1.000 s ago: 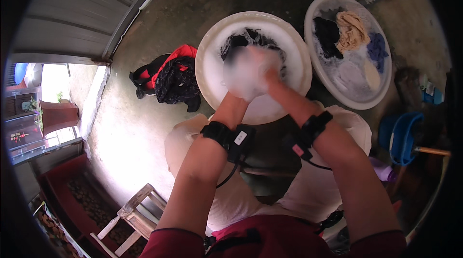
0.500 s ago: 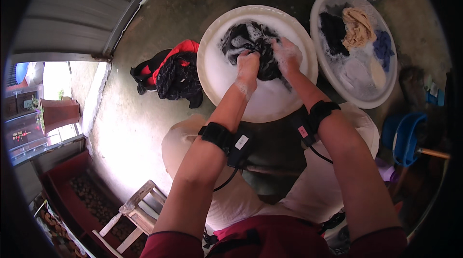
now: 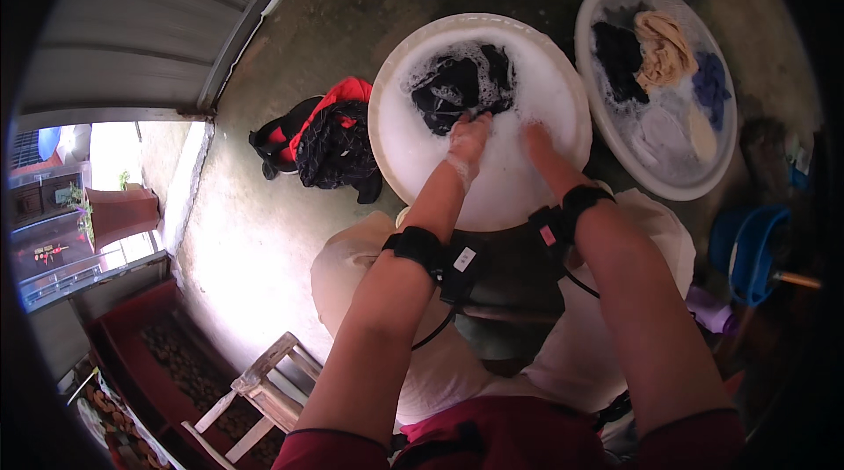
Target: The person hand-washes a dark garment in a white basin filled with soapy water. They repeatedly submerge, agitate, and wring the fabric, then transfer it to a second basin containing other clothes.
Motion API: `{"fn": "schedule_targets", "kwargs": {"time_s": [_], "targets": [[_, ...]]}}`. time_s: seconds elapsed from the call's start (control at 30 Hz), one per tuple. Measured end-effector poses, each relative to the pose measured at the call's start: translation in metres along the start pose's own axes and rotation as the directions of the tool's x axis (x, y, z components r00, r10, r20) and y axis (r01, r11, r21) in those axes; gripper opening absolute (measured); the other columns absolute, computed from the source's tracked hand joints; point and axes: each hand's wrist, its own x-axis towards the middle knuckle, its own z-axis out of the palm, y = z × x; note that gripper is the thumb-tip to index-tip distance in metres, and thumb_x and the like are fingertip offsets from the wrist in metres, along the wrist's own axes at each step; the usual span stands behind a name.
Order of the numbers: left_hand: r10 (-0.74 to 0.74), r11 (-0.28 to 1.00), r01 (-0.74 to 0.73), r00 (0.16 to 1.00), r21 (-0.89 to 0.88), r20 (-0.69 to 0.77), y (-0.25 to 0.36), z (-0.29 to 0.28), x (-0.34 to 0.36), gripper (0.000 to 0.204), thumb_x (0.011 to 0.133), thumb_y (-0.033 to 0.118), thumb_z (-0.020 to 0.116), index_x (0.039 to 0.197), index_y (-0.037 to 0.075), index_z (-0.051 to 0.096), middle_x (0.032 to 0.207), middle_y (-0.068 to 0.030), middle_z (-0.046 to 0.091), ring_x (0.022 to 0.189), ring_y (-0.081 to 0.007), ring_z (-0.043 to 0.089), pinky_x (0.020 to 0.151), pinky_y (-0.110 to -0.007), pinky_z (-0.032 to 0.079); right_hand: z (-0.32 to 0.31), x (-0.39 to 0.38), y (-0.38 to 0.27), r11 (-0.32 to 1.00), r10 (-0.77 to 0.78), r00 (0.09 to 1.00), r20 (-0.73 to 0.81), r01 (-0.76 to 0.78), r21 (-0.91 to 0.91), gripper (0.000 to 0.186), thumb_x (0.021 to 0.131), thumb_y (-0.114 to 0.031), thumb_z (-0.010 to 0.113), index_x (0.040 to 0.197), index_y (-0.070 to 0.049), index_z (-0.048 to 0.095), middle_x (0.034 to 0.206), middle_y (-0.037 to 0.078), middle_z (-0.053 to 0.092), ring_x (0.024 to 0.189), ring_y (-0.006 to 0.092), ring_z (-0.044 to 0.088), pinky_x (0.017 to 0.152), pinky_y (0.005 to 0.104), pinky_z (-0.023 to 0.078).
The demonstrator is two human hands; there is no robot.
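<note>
A cream round basin [image 3: 390, 162] of suds holds a wet black garment [image 3: 455, 83]. My left hand [image 3: 468, 140] is at this garment's lower edge, fingers curled onto the cloth, partly covered by foam. To the right of the cloth, my right hand [image 3: 536, 143] is sunk in suds, fingers hidden. Both forearms carry black strapped devices with cords.
At right, an oval tub [image 3: 601, 145] holds beige, black, blue and white cloths. Red and black clothes [image 3: 338, 145] lie left of the basin. A wooden stool [image 3: 264, 391], blue plastic containers [image 3: 747, 255], a purple container [image 3: 710, 312] and a metal panel wall [image 3: 132, 30] surround me.
Heavy foam over my hands has given way to visible cloth. Since half a second ago my right hand has left the garment and sunk into suds; my left hand has shifted slightly right.
</note>
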Motion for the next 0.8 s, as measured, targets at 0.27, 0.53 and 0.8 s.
{"fn": "schedule_targets", "kwargs": {"time_s": [0.27,0.53,0.8], "targets": [[0.468,0.803,-0.019,0.639,-0.596,0.610,0.020,-0.024,0.014,0.047,0.084,0.035,0.051,0.124,0.011,0.048,0.127,-0.0084,0.048,0.120,-0.0249,0.043,0.102,-0.041,0.033,-0.053,-0.071,-0.130,0.682,-0.497,0.723,-0.480,0.668,0.299,0.018,0.076,-0.018,0.061,0.088,-0.005,0.058,0.088,0.009,0.061,0.081,0.0232,0.059,0.071,0.0343,0.048],[0.630,0.542,-0.752,0.659,0.375,0.411,-0.018,-0.006,0.029,0.023,0.084,0.015,0.050,0.106,0.012,0.057,0.101,-0.0075,0.060,0.095,-0.0214,0.057,0.084,-0.033,0.046,-0.097,-0.067,-0.131,0.794,0.038,0.897,-0.441,0.241,0.559,0.013,0.075,-0.020,0.056,0.071,-0.008,0.056,0.073,0.012,0.059,0.067,0.0298,0.059,0.061,0.0383,0.048],[0.204,0.720,-0.005,0.957,-0.694,0.205,0.009,-0.003,0.002,0.024,0.083,0.015,0.055,0.106,0.008,0.057,0.102,-0.0076,0.061,0.094,-0.0222,0.058,0.084,-0.037,0.047,-0.072,-0.050,-0.121,0.942,-0.097,0.768,-0.633,0.276,0.192,0.021,0.077,-0.025,0.058,0.075,-0.005,0.057,0.080,0.016,0.059,0.076,0.0350,0.057,0.071,0.0429,0.047]]}}
